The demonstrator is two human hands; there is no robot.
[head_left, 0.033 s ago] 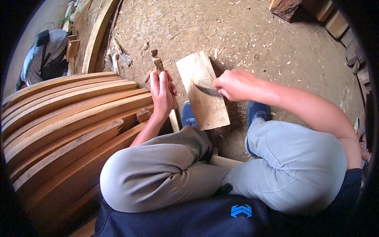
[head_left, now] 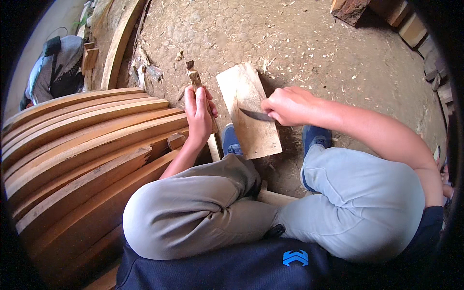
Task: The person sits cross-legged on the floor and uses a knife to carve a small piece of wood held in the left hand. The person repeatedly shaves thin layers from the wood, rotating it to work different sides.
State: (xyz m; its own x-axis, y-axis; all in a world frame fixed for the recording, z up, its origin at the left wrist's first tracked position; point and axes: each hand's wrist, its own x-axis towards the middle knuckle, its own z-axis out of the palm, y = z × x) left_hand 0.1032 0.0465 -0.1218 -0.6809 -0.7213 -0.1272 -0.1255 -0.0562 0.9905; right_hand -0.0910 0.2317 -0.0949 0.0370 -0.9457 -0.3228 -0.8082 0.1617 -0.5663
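Observation:
My left hand (head_left: 198, 110) is closed around a slim carved piece of wood (head_left: 194, 77), whose knobbed, dark-tipped upper end stands out above the fingers. Its lower part is mostly hidden by the hand. My right hand (head_left: 289, 106) grips a knife (head_left: 254, 115) with a narrow, curved dark blade pointing left. The handle is hidden in the fist. Beneath the blade lies a pale rectangular board (head_left: 242, 89), tilted between my feet; whether the blade touches it I cannot tell. The knife and the carved piece are apart.
Long stacked planks (head_left: 92, 128) fill the left side, close to my left forearm. Wood chips litter the dirt floor (head_left: 309, 43). Cut timber blocks (head_left: 413, 29) line the right edge. My blue shoes (head_left: 316, 137) flank the board. A draped cloth bundle (head_left: 63, 67) sits at the far left.
My right hand and the knife have shifted slightly toward me, and the blade looks sharper instead of smeared. The left hand and the carved piece have stayed in place.

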